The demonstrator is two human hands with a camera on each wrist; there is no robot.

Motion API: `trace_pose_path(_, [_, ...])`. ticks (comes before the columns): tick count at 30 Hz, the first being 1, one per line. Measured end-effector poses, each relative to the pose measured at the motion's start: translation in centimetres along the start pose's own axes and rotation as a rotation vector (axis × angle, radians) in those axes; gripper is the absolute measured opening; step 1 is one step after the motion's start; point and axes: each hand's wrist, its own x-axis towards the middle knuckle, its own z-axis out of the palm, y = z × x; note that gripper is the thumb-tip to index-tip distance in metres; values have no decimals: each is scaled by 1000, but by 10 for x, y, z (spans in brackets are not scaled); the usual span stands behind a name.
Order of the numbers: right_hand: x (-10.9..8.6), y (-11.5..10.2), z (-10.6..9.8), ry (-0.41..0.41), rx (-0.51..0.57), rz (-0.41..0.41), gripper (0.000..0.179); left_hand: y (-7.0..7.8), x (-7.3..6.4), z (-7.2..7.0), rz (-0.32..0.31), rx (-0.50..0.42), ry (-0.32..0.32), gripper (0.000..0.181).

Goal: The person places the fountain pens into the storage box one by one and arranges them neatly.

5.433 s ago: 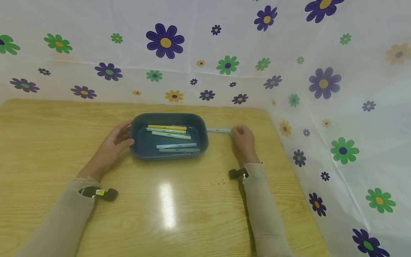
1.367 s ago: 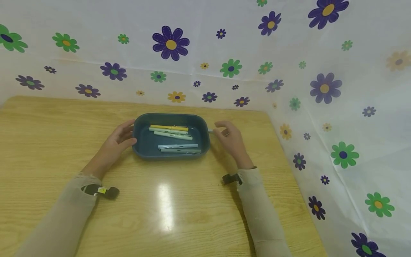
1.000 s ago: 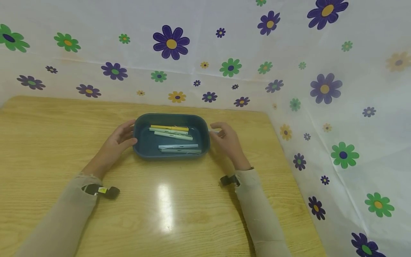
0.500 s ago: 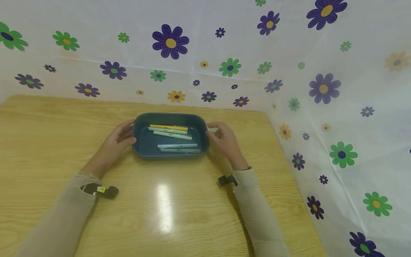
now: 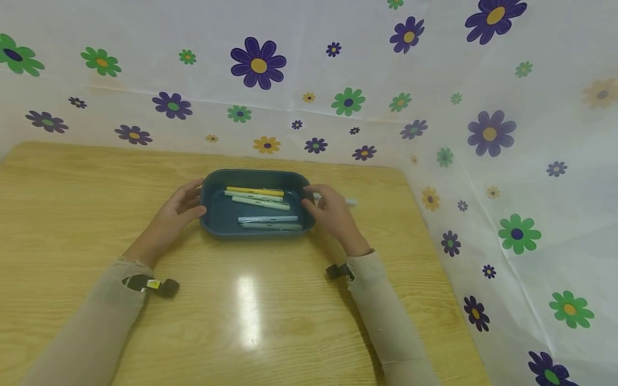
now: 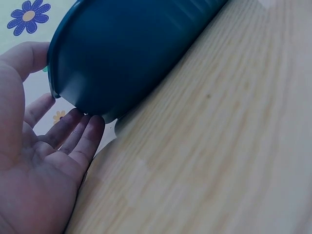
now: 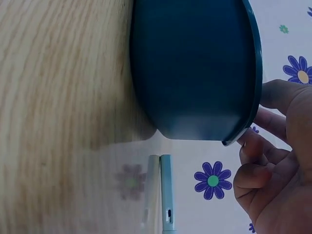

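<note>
A dark blue plastic box [image 5: 256, 236] stands on the table with several pens in it. Among them are a yellow pen [image 5: 255, 191], pale green pens [image 5: 260, 203] and a light blue pen [image 5: 267, 219]. My left hand [image 5: 176, 209] holds the box's left end, thumb at the rim and fingers against the outer wall. At the opposite end my right hand [image 5: 335, 212] grips the rim, with thumb and index finger reaching over it. Another light blue pen [image 7: 166, 195] lies on the table beyond that hand, which partly covers it in the head view.
The wooden table [image 5: 193, 321] ends at the back and right against a white flowered cloth [image 5: 376, 64]. A bright reflection lies on the tabletop in front of the box. Each wrist carries a small black camera mount [image 5: 166, 288].
My right hand has let go of the loose light blue pen outside the box, moved left and taken hold of the right rim. My left hand has stayed at the left end.
</note>
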Motion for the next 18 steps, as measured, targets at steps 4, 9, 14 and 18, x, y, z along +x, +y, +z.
trace_pose_path(4, [4,-7,-1,-44,-69,1,36,1,-1,0,-4,-15,3,69])
trace_pose_path(9, [12,-18,-2,-96,-160,28,36,2,-1,-1,-11,-28,-1,69])
trace_pose_path(14, [18,-28,-3,-133,-226,45,35,2,-1,-1,-11,-30,-3,70])
trace_pose_path(18, [22,-34,-2,-153,-262,57,34,1,-1,-1,-8,-29,-3,70])
